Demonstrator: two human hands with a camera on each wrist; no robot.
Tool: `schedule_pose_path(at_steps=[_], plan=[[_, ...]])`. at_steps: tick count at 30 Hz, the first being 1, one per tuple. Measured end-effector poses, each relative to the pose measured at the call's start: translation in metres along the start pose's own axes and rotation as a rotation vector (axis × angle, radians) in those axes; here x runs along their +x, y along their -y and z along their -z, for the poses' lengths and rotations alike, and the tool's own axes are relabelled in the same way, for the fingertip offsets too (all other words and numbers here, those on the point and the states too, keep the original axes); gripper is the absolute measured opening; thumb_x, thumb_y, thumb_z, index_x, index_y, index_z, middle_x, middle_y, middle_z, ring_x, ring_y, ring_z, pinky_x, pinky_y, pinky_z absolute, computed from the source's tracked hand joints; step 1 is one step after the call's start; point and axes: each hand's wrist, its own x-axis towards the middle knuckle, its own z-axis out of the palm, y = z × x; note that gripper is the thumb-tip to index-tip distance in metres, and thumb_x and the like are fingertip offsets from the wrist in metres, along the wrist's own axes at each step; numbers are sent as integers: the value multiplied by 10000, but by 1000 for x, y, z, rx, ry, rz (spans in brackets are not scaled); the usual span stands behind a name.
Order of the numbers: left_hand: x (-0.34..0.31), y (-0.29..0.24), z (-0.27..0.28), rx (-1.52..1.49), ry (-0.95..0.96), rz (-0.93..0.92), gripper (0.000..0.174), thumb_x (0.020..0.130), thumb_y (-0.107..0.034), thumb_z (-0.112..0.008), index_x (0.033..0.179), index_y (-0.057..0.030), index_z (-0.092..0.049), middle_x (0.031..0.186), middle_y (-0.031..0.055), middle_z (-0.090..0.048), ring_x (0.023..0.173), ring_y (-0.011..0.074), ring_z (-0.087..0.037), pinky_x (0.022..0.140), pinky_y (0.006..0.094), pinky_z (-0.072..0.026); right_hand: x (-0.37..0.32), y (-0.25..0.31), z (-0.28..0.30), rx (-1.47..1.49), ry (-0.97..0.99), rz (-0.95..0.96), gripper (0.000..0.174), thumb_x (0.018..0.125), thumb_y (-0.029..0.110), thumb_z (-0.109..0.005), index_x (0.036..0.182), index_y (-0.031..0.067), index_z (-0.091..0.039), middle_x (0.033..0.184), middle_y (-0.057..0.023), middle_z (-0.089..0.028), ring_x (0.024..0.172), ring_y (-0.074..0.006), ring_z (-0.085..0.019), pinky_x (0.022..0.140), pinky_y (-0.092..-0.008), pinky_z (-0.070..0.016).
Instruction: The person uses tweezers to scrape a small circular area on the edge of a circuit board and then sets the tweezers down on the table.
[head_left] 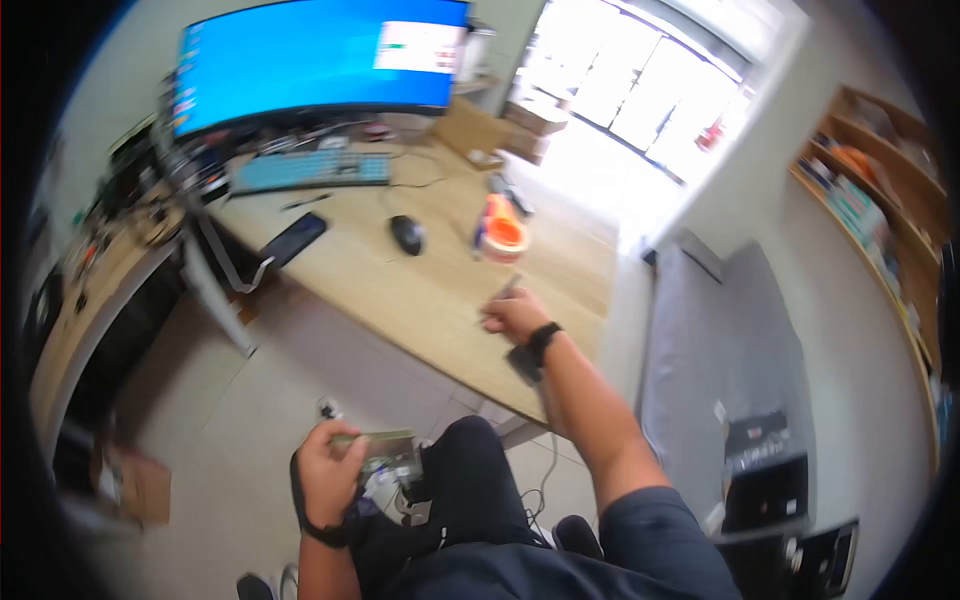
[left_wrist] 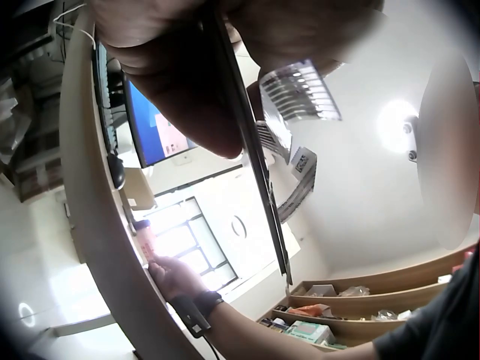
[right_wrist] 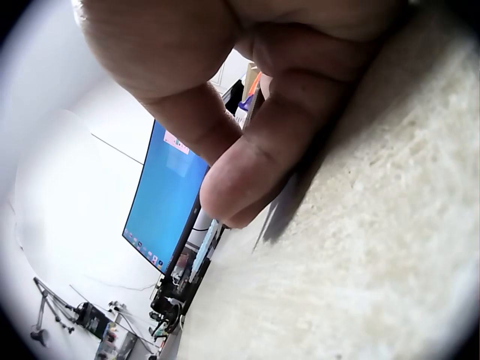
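Observation:
My left hand grips a thin flat panel by its edge, thumb on the near face, over my lap. Seen edge-on in the left wrist view, the panel is dark, with ribbon strips hanging off one side. Low over the desk's right part, my right hand has its fingers curled, and a slim grey object sticks out from them, blurred. In the right wrist view the fingers come together close to the desktop. Rolls of tape stand just beyond this hand.
On the desk lie a black mouse, a phone and a blue keyboard below a curved monitor. Cardboard boxes stand behind. A grey couch is at the right, below wall shelves.

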Motion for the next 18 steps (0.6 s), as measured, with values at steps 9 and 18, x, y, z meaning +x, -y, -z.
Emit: schedule_pose_path(at_steps=[9,18], plan=[[-26,-12,43,-227,18,-126,137,854,-16,-631,981,-11,-580,862,28,-638,757,55,-610,637,189,-477,20,-7,6,-586,-69,95,71,733,37,-628,758,-3,-575,600,-107,-598,457,-191,-587,405,-308,-477],[-66,-43,93,-250,-29,-112,134,867,-28,-620,990,-21,-569,876,15,-618,767,46,-592,640,194,-463,-9,21,12,-984,-111,-42,178,812,109,-684,734,-29,-602,634,-113,-612,457,-194,-595,391,-316,-494]])
